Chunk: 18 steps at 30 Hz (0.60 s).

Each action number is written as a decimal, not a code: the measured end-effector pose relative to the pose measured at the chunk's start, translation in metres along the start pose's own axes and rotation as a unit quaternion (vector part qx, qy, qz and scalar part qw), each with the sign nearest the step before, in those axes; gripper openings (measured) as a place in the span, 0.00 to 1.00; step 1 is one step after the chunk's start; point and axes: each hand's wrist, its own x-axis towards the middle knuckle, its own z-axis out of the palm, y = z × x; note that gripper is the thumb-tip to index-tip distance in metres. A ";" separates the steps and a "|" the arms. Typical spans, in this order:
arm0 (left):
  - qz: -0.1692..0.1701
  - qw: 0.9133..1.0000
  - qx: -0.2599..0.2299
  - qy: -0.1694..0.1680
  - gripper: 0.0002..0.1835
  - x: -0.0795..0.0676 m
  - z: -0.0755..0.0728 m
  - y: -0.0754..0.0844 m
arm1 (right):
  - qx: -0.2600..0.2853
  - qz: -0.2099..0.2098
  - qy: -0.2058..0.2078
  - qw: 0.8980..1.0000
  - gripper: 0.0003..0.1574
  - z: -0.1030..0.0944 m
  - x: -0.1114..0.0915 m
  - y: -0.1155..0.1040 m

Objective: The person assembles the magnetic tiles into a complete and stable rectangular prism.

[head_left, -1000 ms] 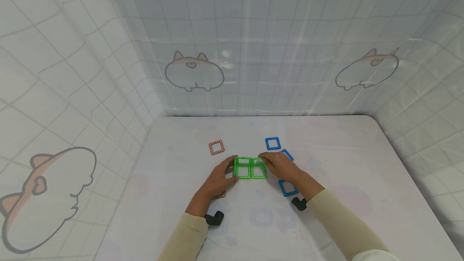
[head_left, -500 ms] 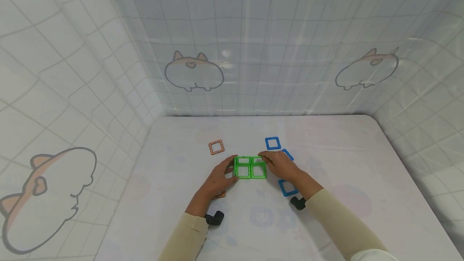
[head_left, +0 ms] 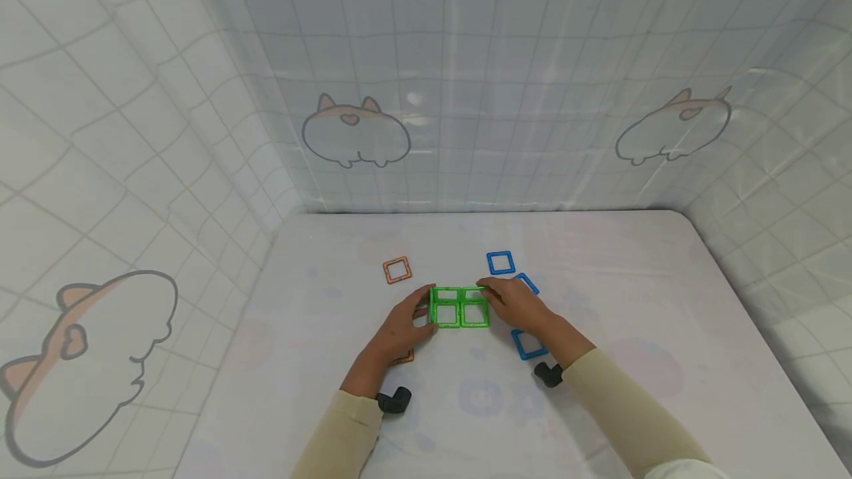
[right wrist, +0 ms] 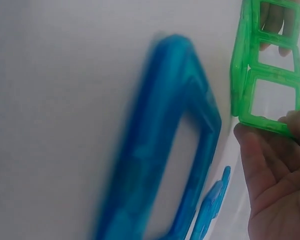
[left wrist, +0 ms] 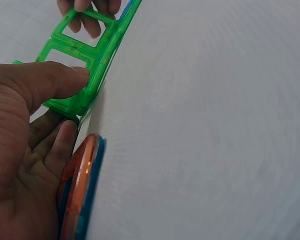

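Both hands are at a green magnetic tile structure [head_left: 461, 313], made of square frames joined edge to edge, some flat and some standing. Its left end is gripped by the left hand [head_left: 401, 325]; the left wrist view shows the thumb [left wrist: 65, 82] over a frame and fingers beneath. At the opposite end, the right hand [head_left: 521, 304] pinches the far right corner. In the right wrist view, its thumb and fingertips meet at a green frame's edge [right wrist: 265, 123]. Part of that end is hidden behind the right fingers.
One orange square tile [head_left: 400, 280] lies beyond the left hand; another orange tile [head_left: 404, 358], partly hidden, lies by the left wrist, with a blue edge [left wrist: 93, 195] against it. Blue square tiles [head_left: 502, 273] lie around the right hand, one [head_left: 532, 356] under its wrist. Patterned curtains surround the white table [head_left: 319, 405].
The right fingertips have shifted very slightly right along the far edge of the green structure. The left hand and the loose tiles look unchanged.
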 end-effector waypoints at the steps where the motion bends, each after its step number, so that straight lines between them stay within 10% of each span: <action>1: 0.001 1.000 0.000 -0.001 0.43 0.000 0.000 0.000 | 0.001 0.001 -0.001 1.000 0.20 0.001 0.000 0.001; 18: 0.009 1.000 -0.006 -0.001 0.43 -0.002 -0.001 0.001 | -0.022 0.006 0.011 1.000 0.17 0.002 0.000 0.007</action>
